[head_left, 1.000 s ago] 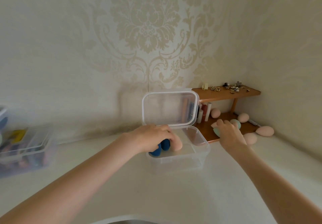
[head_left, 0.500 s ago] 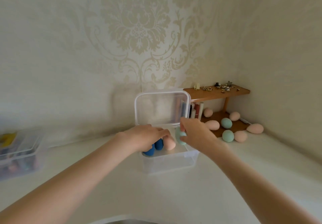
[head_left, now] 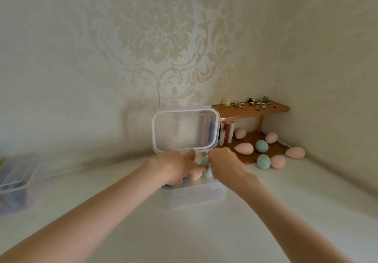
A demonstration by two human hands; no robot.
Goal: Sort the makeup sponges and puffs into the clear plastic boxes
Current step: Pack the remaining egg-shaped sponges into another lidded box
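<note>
both bare forearms reach in from the near edge of the white tabletop [head_left: 184, 232] and meet over the clear plastic box [head_left: 194, 198], which sits open on the table with its lid [head_left: 185, 132] standing upright at the back edge. the left hand [head_left: 176, 165] lies over the left part of the box, fingers extended toward the middle and resting on the sponges there; whether it actually clasps any of them cannot be told. under it, inside the box, a pink sponge [head_left: 194, 174] shows, and a sliver of a blue sponge [head_left: 168, 185] peeks out below the wrist. the right hand [head_left: 225, 164] comes in from the box's right side and pinches a mint green sponge [head_left: 206, 167], held point up inside the box, right beside the pink one and touching the left fingertips. far left of the box stands a second clear container [head_left: 18, 187], blurred, with coloured contents. behind and to the right of the box, in the wall corner, is a small wooden shelf [head_left: 251, 110]; pink and mint loose sponges [head_left: 263, 156] lie on its lower board and on the table just in front. small trinkets [head_left: 255, 104] sit on the shelf's top board, and a few upright tubes [head_left: 226, 132] stand beneath it, just behind the lid.
</note>
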